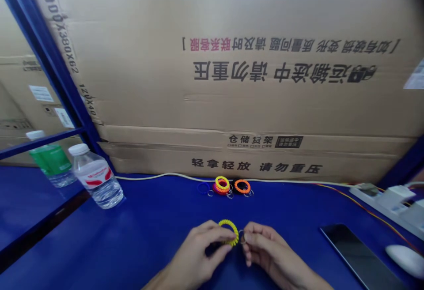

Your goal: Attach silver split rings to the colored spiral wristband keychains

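Observation:
My left hand (202, 252) pinches a yellow spiral coil wristband (230, 224) between thumb and fingers, just above the blue tabletop. At the band's right side, my right hand (266, 248) has its thumb and forefinger closed on a thin metal split ring (241, 236). The ring touches or nearly touches the coil; whether it is linked through it I cannot tell. Farther back lie more coil wristbands with metal rings: a blue one (203, 188), a yellow one (222, 182) on top of red ones, and an orange one (243, 186) over a black one.
A water bottle (96, 177) stands at the left, with a green-labelled bottle (52, 161) beyond the blue frame (62, 84). Behind rises a large cardboard box (251, 113) with a white cable (149, 177) along its foot. A phone (361, 254), white mouse (404, 259) and power strip (377, 202) are at right.

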`<state>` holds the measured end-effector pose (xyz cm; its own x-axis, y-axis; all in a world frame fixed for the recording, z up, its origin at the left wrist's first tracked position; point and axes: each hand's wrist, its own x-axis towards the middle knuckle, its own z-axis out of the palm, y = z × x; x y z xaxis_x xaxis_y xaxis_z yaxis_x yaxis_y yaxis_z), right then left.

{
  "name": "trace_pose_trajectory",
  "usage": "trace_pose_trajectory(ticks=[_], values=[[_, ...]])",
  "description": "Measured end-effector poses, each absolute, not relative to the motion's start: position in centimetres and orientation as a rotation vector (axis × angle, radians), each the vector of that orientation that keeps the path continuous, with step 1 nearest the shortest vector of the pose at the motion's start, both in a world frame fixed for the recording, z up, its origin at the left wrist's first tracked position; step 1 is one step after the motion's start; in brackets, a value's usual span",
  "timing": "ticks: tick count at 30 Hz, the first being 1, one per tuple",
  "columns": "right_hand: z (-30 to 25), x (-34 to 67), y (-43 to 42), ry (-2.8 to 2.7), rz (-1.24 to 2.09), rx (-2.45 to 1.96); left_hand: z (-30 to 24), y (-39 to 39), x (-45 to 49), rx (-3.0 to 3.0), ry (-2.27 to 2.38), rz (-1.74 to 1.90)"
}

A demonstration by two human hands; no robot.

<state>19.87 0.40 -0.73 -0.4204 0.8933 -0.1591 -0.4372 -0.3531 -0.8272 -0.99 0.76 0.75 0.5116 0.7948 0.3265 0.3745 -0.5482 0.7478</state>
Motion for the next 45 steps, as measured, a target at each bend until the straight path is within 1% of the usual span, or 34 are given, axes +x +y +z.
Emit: trace_pose_trajectory(ticks=[6,14,22,26,34,42,45], values=[[-0.40,19.54,0.31,-0.945,1.867,-0.788,0.99,0.60,-0.83,2.054,1.035,0.872],[-0.41,19.55,0.31,-0.936,1.950,-0.775,1.00,0.74,-1.03,2.198,0.907,0.935],[-0.39,19.99,0.16,-0.941,1.990,-0.697,1.17,0.48,-0.97,2.160,1.001,0.852],[-0.31,20.14,0.14,-0.973,2.023,-0.704,1.33,0.59,-1.09,2.184,0.924,0.886],[-0.51,19.83,0.37,-1.039,1.800,-0.739,1.62,0.41,-0.74,2.041,1.036,0.890],[-0.62,19.94,0.30,-0.970,1.937,-0.737,1.69,0.33,-1.10,2.164,0.891,0.981],[-0.81,20.06,0.28,-0.942,1.954,-0.707,1.65,0.39,-1.02,2.152,0.914,0.978]])
